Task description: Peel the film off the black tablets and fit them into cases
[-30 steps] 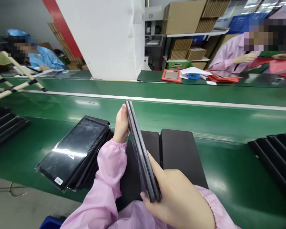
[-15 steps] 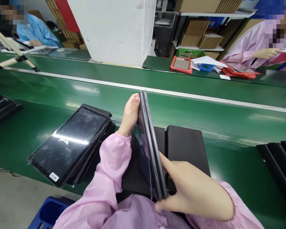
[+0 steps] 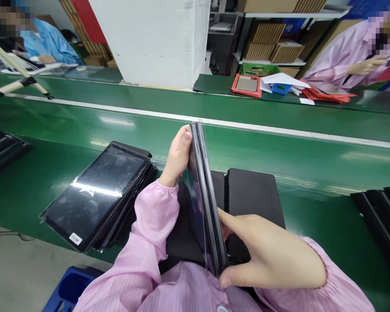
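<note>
Two thin dark tablets (image 3: pixel 205 190) stand on edge, face to face, upright in front of me. Clear film hangs over the left one's screen and past the top corner. My left hand (image 3: pixel 178 154) grips their far end, thumb against the upper corner. At the near end, my right hand (image 3: pixel 263 251) holds the right-hand side, its thumb by the bottom corner and its fingers partly hidden behind. Underneath are black folio-like covers; the right one, a flat black cover (image 3: pixel 255 195), lies beyond my right hand. To the left lies a stack of film-covered tablets (image 3: pixel 99 190), screen up.
The green bench (image 3: pixel 318 229) carries more black covers (image 3: pixel 381 225) at right and black items (image 3: pixel 3 149) at left. A white rail (image 3: pixel 143 111) crosses behind. Co-workers sit beyond, near red-framed items (image 3: pixel 247 85). A blue stool (image 3: pixel 63 288) stands below left.
The tablets stay upright in both hands, nearly in place. My right thumb has slid slightly right along the bottom corner. The clear film now sticks out at the top right of the tablets.
</note>
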The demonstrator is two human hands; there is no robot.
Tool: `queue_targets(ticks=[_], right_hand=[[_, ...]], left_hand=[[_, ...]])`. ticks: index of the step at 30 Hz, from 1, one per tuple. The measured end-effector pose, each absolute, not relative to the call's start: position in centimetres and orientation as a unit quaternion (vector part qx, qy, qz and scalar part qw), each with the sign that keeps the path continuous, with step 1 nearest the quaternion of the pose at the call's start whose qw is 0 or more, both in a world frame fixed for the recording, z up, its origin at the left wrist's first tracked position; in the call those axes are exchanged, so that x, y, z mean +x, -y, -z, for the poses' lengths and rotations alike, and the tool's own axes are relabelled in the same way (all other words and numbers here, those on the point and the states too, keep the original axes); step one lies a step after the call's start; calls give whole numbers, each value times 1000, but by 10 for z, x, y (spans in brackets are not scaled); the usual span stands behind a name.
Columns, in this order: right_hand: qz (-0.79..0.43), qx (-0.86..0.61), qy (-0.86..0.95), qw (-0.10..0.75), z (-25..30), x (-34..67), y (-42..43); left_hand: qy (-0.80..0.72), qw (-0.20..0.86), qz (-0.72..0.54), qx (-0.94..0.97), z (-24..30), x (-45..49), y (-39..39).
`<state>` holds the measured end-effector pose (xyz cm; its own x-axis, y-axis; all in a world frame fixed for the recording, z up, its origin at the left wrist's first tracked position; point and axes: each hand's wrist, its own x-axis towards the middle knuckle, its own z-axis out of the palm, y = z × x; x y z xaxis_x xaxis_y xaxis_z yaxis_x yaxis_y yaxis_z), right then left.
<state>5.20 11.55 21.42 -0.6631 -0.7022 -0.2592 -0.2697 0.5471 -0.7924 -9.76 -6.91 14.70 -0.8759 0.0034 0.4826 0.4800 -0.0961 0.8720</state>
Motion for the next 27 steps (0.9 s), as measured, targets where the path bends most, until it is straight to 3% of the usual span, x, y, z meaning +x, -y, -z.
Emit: queue_targets(ticks=[27], right_hand=[[306, -271, -868, 283, -211, 53, -107]], left_hand=[[628, 147, 752, -136, -126, -115, 63]])
